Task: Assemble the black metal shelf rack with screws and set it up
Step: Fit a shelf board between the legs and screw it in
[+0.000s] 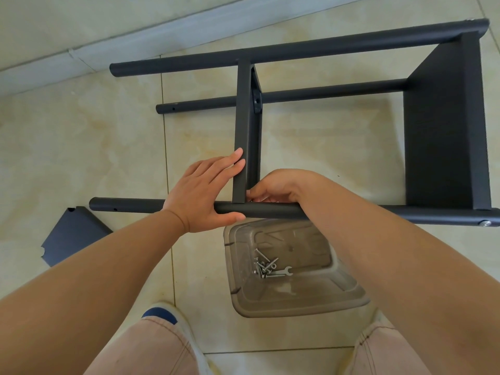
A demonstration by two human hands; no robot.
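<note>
With your left hand (205, 190) flat bracing the shelf (244, 131) and your right hand (273, 189) pinching at the joint, a slip could drop the screw.

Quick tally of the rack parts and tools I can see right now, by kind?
Poles: 4
Shelves: 3, two fitted, one loose on the floor
Tray: 1
Wrench: 1
Screws: a pile, too tangled to count
Total: 9, screws aside
</note>
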